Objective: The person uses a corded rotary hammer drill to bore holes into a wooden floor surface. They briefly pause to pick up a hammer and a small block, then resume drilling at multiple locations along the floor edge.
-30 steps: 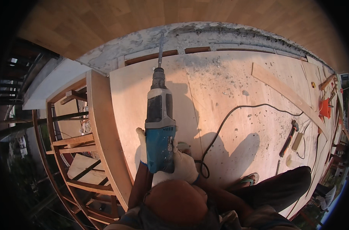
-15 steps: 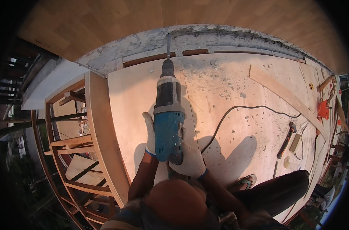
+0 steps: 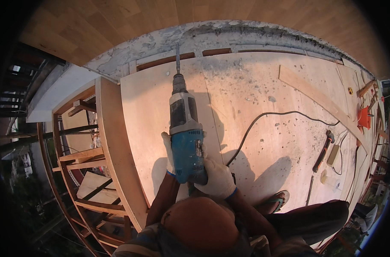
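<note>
A teal and grey rotary hammer drill (image 3: 187,150) points away from me, with a long steel bit (image 3: 178,60) in its chuck. The bit's tip is over the rough, chipped concrete edge (image 3: 156,45); whether it touches cannot be told. My right hand (image 3: 218,177), in a white knit glove, grips the drill at its rear handle. Against the left side of the body lies my gloved left hand (image 3: 168,152), its thumb showing and its other fingers hidden underneath. A black power cord (image 3: 263,115) runs off to the right over the plywood (image 3: 246,141).
Grey rubble lies scattered on the plywood. To the right are a loose board (image 3: 319,100), a hammer (image 3: 323,150), a chisel-like rod (image 3: 309,190) and an orange object (image 3: 364,118). Open wooden framing (image 3: 118,145) drops away on the left. My sandalled foot (image 3: 278,201) rests at lower right.
The drill's front has swung left, and its bit has shifted left along the concrete edge and slightly toward me. Both hands keep their hold on the drill.
</note>
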The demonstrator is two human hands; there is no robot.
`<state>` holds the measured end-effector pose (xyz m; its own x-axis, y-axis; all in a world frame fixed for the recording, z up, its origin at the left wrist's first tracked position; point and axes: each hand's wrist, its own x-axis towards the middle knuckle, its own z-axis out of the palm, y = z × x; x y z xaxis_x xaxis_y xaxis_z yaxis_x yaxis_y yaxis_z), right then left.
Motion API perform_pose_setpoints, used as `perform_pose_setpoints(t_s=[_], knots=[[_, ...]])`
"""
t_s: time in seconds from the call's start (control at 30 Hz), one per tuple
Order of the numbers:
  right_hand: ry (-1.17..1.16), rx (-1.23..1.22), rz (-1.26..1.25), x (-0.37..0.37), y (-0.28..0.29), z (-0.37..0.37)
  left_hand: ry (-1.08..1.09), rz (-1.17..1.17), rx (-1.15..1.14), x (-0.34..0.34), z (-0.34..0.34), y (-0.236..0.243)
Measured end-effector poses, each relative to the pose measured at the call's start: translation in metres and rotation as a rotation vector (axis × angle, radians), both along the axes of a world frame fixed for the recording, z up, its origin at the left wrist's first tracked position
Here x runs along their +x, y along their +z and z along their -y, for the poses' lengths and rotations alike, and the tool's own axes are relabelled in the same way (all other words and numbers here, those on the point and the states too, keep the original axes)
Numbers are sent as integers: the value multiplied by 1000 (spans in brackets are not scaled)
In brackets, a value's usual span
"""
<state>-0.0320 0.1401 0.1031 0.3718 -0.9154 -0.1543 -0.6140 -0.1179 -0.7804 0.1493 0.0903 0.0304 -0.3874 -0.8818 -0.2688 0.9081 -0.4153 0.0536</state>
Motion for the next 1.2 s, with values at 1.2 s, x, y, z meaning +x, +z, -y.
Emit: perform_pose_setpoints(t_s=[1.2], knots=[[-70, 86, -11, 37, -32, 32, -74, 4, 4, 26, 57, -28]])
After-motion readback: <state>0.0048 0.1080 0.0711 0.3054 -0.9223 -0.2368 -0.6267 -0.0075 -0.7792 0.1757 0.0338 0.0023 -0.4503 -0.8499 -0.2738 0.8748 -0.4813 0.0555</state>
